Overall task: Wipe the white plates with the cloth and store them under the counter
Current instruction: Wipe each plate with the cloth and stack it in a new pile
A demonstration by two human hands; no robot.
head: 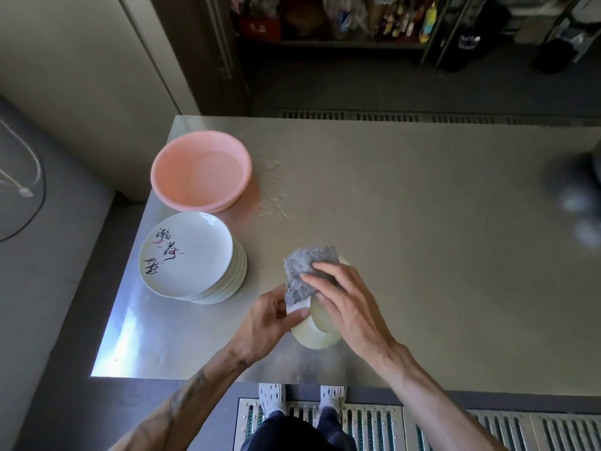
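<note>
Plate in hand: round, glossy white plate (317,333) held tilted over the near edge, underside showing
Left hand (270,315): fingers and thumb curled, pinching the plate's left rim
Right hand (344,304): fingers nearly straight, pressing the cloth flat on the plate
Cloth (304,271): grey, nubbly, crumpled over the plate's far rim
Stack of plates (188,255): left, smooth white, brush script on top
Basin (200,170): pink plastic, round, far left
Counter (422,255): brushed steel, droplets (273,203) beside the basin
</note>
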